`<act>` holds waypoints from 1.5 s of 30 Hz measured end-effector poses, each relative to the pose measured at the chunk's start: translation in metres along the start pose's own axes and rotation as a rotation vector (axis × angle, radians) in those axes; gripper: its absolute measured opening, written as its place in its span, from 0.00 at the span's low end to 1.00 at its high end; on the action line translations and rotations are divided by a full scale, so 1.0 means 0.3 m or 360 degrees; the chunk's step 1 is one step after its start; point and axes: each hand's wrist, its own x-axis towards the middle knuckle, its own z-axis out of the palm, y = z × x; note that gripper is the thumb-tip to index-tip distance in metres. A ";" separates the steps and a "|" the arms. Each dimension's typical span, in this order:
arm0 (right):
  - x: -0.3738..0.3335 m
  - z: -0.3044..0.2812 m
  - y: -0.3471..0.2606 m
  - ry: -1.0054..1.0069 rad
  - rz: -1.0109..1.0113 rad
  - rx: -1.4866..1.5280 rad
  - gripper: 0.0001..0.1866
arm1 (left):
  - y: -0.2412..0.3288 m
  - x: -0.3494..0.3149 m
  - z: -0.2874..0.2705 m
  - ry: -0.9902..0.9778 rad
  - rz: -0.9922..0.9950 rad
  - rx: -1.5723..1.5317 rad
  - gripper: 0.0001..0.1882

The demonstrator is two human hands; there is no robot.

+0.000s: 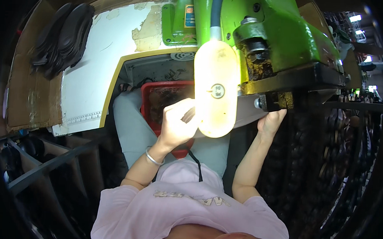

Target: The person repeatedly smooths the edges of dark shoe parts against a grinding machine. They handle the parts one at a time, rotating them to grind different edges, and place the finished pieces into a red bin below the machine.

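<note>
My left hand (pixel 177 121) is raised beside a bright oval lamp (pixel 215 88), its fingers curled over a small dark piece at the lamp's left edge; the piece is too hidden to name. A silver bangle circles that wrist. My right hand (pixel 271 121) reaches up under the dark head of a green machine (pixel 280 33), fingertips touching its underside near a bolt. Whether it holds anything is hidden. Below the lamp, a red plastic basket (pixel 147 98) rests on my lap.
A stack of dark shoe soles (pixel 62 39) lies on a cardboard-covered bench at the upper left. A white panel with a yellow edge (pixel 95 81) runs beside my left leg. Racks of dark parts (pixel 340 143) fill the right side. Metal frame bars cross the lower left.
</note>
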 end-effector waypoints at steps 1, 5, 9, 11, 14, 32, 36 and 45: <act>-0.003 0.020 -0.001 0.0007 0.0004 0.0041 0.16 | 0.006 0.002 -0.006 -0.0003 -0.0093 -0.0118 0.09; -0.072 0.118 0.019 -0.0083 0.0140 0.0194 0.19 | -0.004 -0.024 -0.120 0.0086 -0.0642 -0.0677 0.04; -0.130 0.160 -0.007 -0.0223 0.0033 0.0144 0.16 | -0.021 -0.022 -0.229 -0.0093 -0.0710 -0.0500 0.05; -0.121 0.156 -0.024 -0.0260 -0.0062 0.0068 0.13 | 0.002 -0.005 -0.196 -0.0123 -0.0470 -0.0120 0.05; -0.065 0.061 0.005 -0.0235 -0.0122 0.0044 0.12 | 0.065 0.034 -0.071 -0.0123 -0.0154 0.0309 0.07; -0.177 0.245 -0.035 -0.0302 0.0368 0.0015 0.17 | -0.078 0.046 -0.310 -0.0473 -0.0533 -0.0070 0.13; -0.193 0.300 -0.031 -0.0361 0.0280 0.0012 0.17 | -0.087 -0.063 -0.347 -0.0337 -0.0631 -0.0197 0.13; -0.178 0.364 -0.010 -0.0300 0.0029 0.0152 0.25 | -0.051 -0.394 -0.066 -0.0073 -0.0568 0.0103 0.09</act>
